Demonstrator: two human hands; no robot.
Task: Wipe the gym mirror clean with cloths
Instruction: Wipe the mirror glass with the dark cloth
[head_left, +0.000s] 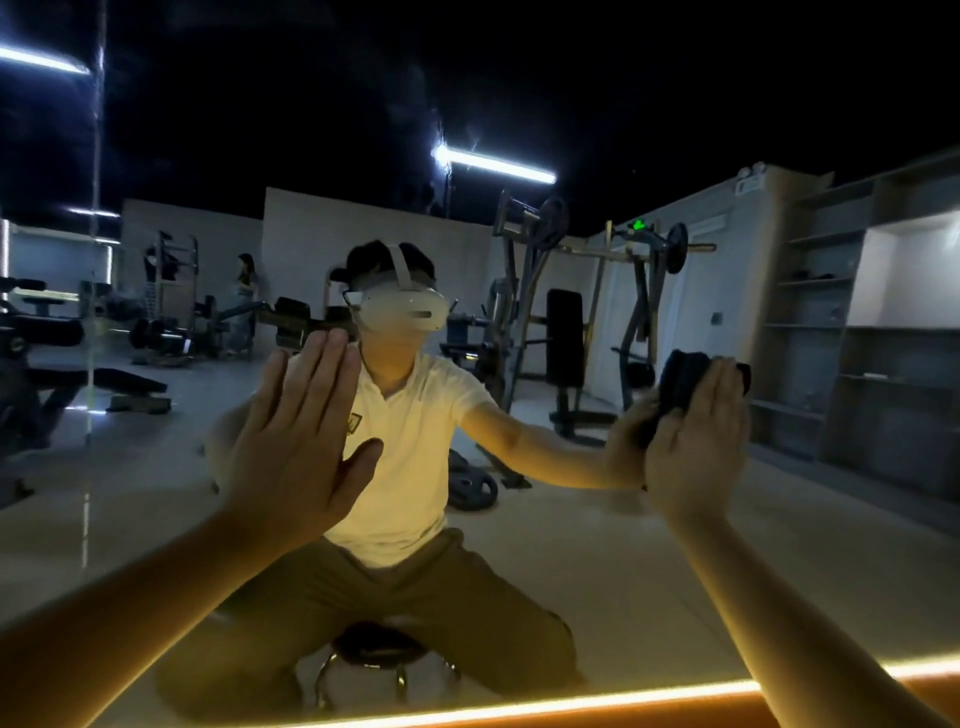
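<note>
The gym mirror (571, 545) fills almost the whole view and reflects me seated on a small stool. My left hand (296, 441) lies flat on the glass with straight fingers and holds nothing. My right hand (696, 447) presses a dark folded cloth (680, 384) against the mirror at the right, fingers straight over it. The cloth shows above and to the left of the fingers.
A glowing orange light strip (571, 706) runs along the mirror's lower edge. A vertical seam (93, 312) splits the glass at the left. Reflected in the mirror are weight machines, benches, shelving at the right and two people far back.
</note>
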